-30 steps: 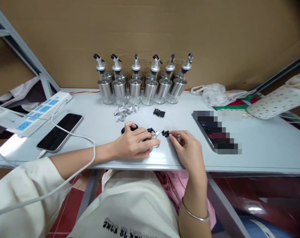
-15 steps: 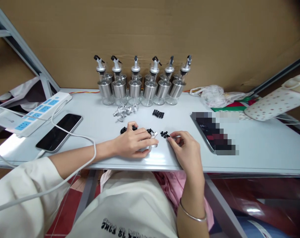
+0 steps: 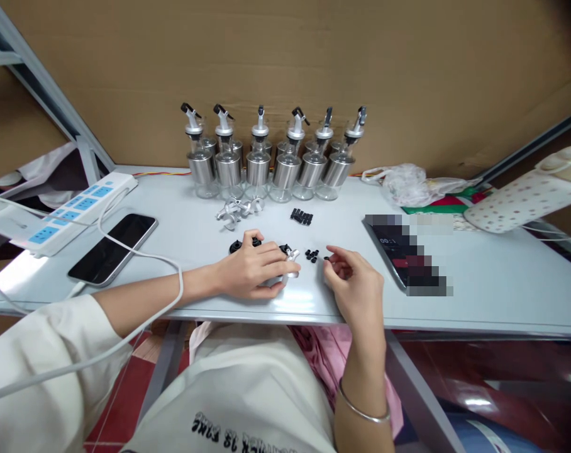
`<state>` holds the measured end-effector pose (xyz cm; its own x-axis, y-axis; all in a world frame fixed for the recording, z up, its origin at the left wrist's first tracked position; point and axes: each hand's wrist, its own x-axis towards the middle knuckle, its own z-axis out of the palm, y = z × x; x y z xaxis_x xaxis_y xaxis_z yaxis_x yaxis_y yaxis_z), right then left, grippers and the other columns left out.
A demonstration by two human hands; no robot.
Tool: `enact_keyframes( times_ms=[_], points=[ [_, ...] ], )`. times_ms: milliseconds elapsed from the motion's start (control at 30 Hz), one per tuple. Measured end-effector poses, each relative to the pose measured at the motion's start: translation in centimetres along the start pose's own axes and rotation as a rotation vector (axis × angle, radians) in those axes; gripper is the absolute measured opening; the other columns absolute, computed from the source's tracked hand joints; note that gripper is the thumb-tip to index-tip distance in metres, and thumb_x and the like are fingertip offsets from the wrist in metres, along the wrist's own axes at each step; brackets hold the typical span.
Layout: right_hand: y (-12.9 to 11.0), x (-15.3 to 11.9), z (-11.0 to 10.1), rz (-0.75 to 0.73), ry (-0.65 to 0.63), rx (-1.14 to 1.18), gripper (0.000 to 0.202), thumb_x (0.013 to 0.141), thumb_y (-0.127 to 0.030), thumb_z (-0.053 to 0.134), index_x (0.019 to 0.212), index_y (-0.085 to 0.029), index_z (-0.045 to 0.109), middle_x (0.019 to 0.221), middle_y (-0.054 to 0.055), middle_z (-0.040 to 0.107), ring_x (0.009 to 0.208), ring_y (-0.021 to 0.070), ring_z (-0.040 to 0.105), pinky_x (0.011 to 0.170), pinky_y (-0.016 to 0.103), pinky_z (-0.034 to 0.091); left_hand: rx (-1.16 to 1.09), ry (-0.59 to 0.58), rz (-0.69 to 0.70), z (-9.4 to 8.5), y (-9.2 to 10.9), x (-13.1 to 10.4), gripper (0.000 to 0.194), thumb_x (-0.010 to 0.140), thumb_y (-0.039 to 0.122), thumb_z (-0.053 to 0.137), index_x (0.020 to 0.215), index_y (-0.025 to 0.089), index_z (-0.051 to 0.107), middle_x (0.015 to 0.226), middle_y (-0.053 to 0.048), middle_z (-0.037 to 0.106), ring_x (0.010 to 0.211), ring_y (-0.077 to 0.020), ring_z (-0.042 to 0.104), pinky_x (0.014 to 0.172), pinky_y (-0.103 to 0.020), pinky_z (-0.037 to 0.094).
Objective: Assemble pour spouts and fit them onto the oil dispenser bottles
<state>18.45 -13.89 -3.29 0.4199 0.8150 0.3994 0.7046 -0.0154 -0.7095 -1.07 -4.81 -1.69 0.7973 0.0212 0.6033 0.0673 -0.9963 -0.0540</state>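
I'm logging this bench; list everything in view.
bottles: over six, steel and clear, back
spouts: six, silver and black, atop bottles
silver parts: several, before bottles
black bars: several, centre
black bits: several, front centre
black discs: three, left of centre
phones: two, dark, left and right
power strip: one, white, left
cable: one, white, left
bag: one, clear, back right
jug: one, white, right
cardboard: one, brown, back
table: one, pale, below
bracelet: one, silver, right wrist
left hand: one, on silver piece
right hand: one, near black bits

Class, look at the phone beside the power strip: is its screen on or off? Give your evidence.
Off, it appears: the phone beside the power strip shows a plain dark screen, with no digits or icons visible.
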Motion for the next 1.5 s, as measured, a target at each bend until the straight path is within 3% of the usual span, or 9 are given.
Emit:
enact_keyframes(
  times_ms=[200, 367, 867, 1267, 1500],
  points=[
    [-3.4, -1.2, 1.9, 0.061, 0.052, 0.513, 0.009, 0.077, -0.023, 0.061, 0.082, -0.018, 0.067, 0.076, 0.003, 0.062, 0.066, 0.014, 0.056, 0.062, 0.027, 0.047, -0.012, 0.022, -0.024, 0.0, 0.1, 0.0, 0.02, 0.085, 0.019, 0.045, 0.105, 0.019, 0.046, 0.082, -0.001, 0.069, 0.074, -0.0142, 0.061, 0.075, -0.036, 0.023],
    [-3.4, -1.6, 2.5, 0.192, 0.155, 0.714, 0.014, 0.075, -0.026, 0.068, 0.086, -0.018, 0.067, 0.07, 0.001, 0.066, 0.065, 0.0147, 0.062, 0.066, 0.03, 0.051, -0.044, -0.007, -0.037, 0.1, 0.0, -0.1, 0.023, 0.082, 0.015, 0.046, 0.104, 0.019, 0.045, 0.082, 0.001, 0.069, 0.075, -0.0138, 0.063, 0.076, -0.036, 0.023],
    [-3.2, -1.6, 2.5, 0.063, 0.049, 0.747, 0.01, 0.076, -0.021, 0.069, 0.085, -0.023, 0.072, 0.079, 0.0, 0.069, 0.07, 0.0129, 0.064, 0.068, 0.026, 0.052, -0.046, -0.01, 0.003, 0.0, 0.0, 0.0, 0.022, 0.082, 0.016, 0.043, 0.104, 0.021, 0.041, 0.084, 0.001, 0.07, 0.074, -0.0132, 0.062, 0.079, -0.036, 0.022],
    [-3.2, -1.6, 2.7, 0.148, 0.08, 0.746, 0.013, 0.072, -0.024, 0.072, 0.085, -0.02, 0.07, 0.075, 0.001, 0.071, 0.07, 0.015, 0.065, 0.07, 0.029, 0.053, -0.049, -0.015, 0.019, 0.0, 0.0, 0.0, 0.023, 0.082, 0.016, 0.043, 0.105, 0.021, 0.042, 0.083, 0.001, 0.069, 0.073, -0.013, 0.061, 0.081, -0.036, 0.023],
    [-3.2, -1.6, 2.4, 0.084, 0.044, 0.727, 0.011, 0.075, -0.02, 0.069, 0.085, -0.022, 0.073, 0.081, 0.001, 0.071, 0.074, 0.0148, 0.065, 0.07, 0.029, 0.053, -0.062, -0.017, 0.01, 0.1, 0.0, 0.0, 0.024, 0.082, 0.015, 0.044, 0.105, 0.019, 0.042, 0.084, 0.0, 0.069, 0.074, -0.0136, 0.062, 0.081, -0.036, 0.023]
  ],
)
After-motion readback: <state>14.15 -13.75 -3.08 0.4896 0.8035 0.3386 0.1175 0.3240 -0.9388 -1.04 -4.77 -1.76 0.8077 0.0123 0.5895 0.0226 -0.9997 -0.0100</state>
